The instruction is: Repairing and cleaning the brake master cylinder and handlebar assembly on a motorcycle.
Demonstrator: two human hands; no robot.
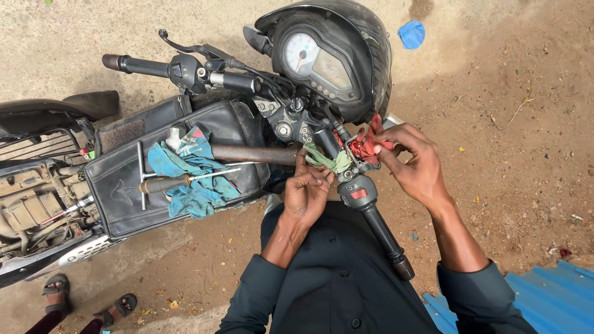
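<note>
A black motorcycle stands below me, its instrument cluster [317, 62] at the top. My left hand [307, 193] pinches a green strip of cloth [327, 161] against the right handlebar's switch housing [357, 188]. My right hand [411, 164] grips a red rag [366, 145] wrapped round the same spot, just above the black grip [387, 238]. Both hands touch the handlebar clamp area.
A blue-green cloth [192, 176], a screwdriver [170, 183] and a T-handle wrench [141, 176] lie on the black tank cover [124, 192]. Another person's sandalled feet [86, 300] show bottom left. Blue corrugated sheet [544, 297] lies bottom right; a blue scrap [411, 34] lies on the dirt.
</note>
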